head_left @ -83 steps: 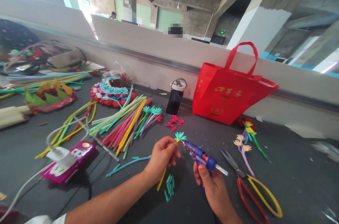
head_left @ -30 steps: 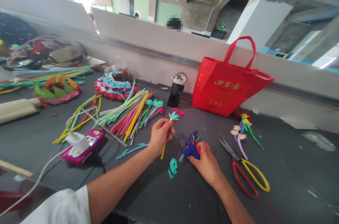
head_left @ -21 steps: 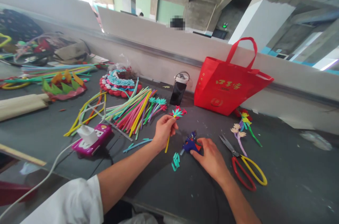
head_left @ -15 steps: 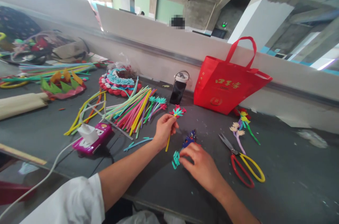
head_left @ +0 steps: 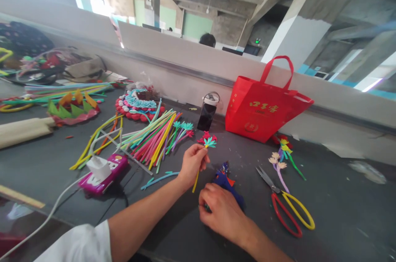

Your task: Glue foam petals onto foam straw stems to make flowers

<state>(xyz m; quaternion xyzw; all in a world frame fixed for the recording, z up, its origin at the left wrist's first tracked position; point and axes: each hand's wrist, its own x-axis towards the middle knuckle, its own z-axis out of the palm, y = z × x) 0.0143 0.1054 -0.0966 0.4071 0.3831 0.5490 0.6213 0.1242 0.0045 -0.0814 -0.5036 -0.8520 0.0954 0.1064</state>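
Observation:
My left hand (head_left: 193, 164) is closed in a pinch around a pipe-cleaner flower (head_left: 210, 142) with teal petals and a yellow stem. The flower stands upright, its stem end showing below the fingers. My right hand (head_left: 221, 212) rests low on the table with bent fingers, over the spot where short teal pieces lay; whatever the fingertips hold is hidden. Just beyond it lies a dark blue object (head_left: 228, 183) with an orange part, partly covered by the hand. Red pipe-cleaner flowers (head_left: 206, 136) are behind the held flower.
Scissors (head_left: 275, 190) lie to the right, near finished flowers (head_left: 278, 161). A red bag (head_left: 262, 109) and a phone (head_left: 206, 116) leaning on a cup stand at the back. Pipe cleaners (head_left: 154, 138) and a purple power strip (head_left: 105, 173) with a white cord are at left.
My right hand has moved down and slightly left, and its fingers have curled over the teal pieces. My left hand keeps the flower. The view has tilted slightly upward.

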